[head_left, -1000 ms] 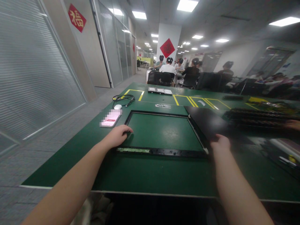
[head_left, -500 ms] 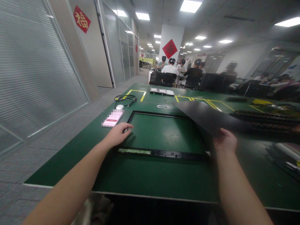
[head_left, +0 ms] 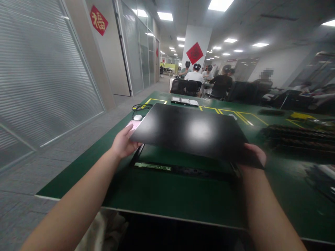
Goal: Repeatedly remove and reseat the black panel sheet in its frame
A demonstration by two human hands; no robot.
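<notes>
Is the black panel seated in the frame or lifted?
Lifted: both hands hold the black panel above the frame, green table visible beneath.

panel (head_left: 193,134): glossy black, smooth | table (head_left: 167,195): matt green

A white mouse (head_left: 137,117) and a black cable (head_left: 141,107) are seen on the green counter (head_left: 167,195). Yellow lines (head_left: 235,115) are painted farther back. People (head_left: 195,75) are seated on chairs behind.
</notes>
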